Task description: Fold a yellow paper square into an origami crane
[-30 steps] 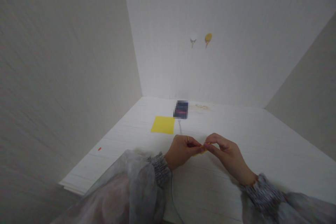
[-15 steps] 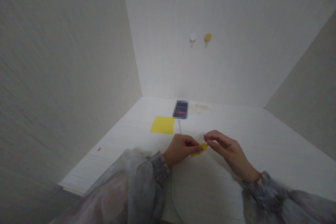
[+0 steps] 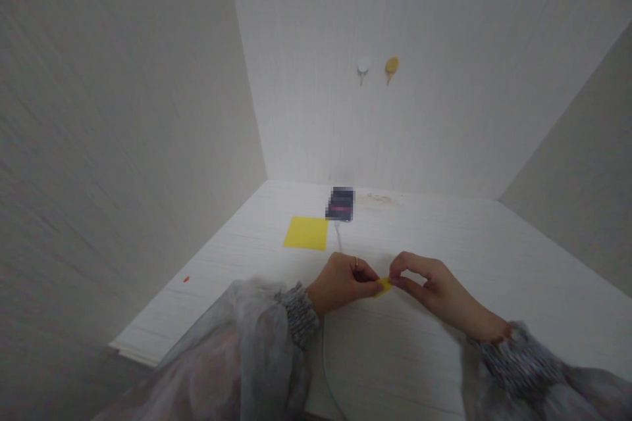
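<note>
A small piece of folded yellow paper (image 3: 384, 286) is held between my two hands above the white table. My left hand (image 3: 343, 283) pinches its left part between thumb and fingers, with a ring on one finger. My right hand (image 3: 434, 286) has thumb and fingertips closed on the paper's right end. Much of the paper is hidden by the fingers, so its full shape cannot be made out. Beyond my left hand, a flat yellow sheet of paper (image 3: 306, 233) lies on the table.
A phone-like dark device (image 3: 340, 204), blurred out, stands near the back wall with a pale cable (image 3: 324, 358) running toward me. Two hooks, one white (image 3: 363, 70) and one yellow (image 3: 392, 66), are on the wall. A small orange-red bit (image 3: 186, 279) lies at left. Walls rise on both sides.
My right hand's thumb and fingertips, previously a little apart at the paper's tip, have closed on it. Less of the yellow paper shows between the hands now.
</note>
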Demonstrator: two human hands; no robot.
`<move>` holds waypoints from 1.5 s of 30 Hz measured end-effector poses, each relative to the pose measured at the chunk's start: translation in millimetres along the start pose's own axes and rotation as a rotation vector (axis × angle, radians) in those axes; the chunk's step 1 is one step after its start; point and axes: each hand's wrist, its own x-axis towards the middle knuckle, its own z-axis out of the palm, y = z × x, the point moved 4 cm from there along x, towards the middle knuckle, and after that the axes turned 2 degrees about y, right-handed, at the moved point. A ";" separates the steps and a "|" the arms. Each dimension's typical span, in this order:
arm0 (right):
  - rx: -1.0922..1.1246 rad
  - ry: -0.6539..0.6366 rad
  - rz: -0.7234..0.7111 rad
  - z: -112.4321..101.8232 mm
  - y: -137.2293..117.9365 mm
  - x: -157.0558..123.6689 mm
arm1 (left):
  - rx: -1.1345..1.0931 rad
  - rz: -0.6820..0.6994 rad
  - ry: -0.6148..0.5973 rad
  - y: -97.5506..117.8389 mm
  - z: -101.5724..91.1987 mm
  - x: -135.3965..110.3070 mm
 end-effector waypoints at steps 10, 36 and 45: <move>-0.052 -0.011 0.043 1.4 2.4 -1.0 | 0.072 0.017 0.003 1.2 -0.1 -0.6; 0.328 0.141 0.265 6.5 10.8 -5.3 | -0.137 -0.054 -0.036 -4.9 0.0 2.5; 0.580 0.221 0.306 6.6 6.2 -5.8 | -0.325 -0.083 -0.025 -5.4 2.1 5.1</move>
